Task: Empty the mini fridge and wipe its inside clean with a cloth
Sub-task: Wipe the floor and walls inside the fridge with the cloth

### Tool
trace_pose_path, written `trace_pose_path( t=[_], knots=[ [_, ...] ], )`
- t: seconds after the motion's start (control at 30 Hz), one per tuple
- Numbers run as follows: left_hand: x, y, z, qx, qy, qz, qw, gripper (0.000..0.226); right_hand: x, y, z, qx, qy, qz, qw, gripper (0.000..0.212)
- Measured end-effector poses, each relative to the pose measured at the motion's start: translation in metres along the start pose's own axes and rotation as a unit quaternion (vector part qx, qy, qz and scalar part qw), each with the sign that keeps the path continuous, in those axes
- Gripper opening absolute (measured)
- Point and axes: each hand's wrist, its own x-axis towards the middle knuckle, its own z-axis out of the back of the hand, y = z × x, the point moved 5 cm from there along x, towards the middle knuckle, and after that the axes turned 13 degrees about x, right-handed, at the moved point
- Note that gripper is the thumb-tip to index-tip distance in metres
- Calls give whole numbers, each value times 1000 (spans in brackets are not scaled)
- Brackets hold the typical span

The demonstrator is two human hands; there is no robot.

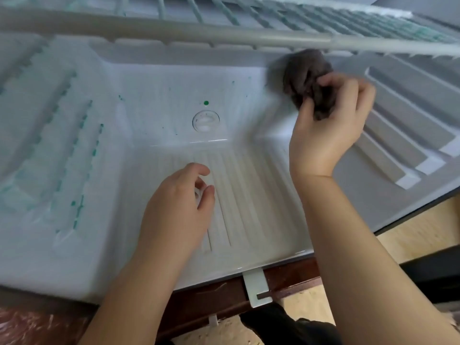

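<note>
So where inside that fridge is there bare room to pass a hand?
The ribbed floor lies bare between the left hand and the right arm, and the back wall is open around the round drain. It is crowded in the back right corner, where the right hand grips the dark cloth close under the wire shelf.

Even soft daylight; wide-angle bowing at edges; motion blur on cloth (308,83).
</note>
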Motion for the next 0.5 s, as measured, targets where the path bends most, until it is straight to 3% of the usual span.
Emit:
trace_pose_path(
  t=[0.07,0.23,0.37,0.5],
  knots=[
    [0,3,0,-10,-3,5,1000,23,6,-3,-11,-7,10,22,1000,33],
    [2,4,-3,-16,-8,10,1000,20,3,-30,-35,-91,110,-66,987,41],
    [0,2,-5,-13,-9,18,1000,20,-24,-58,-35,-176,241,-134,945,35],
    [0,0,-4,-14,-11,19,1000,20,-27,-63,-35,-184,258,-166,934,36]
  ],
)
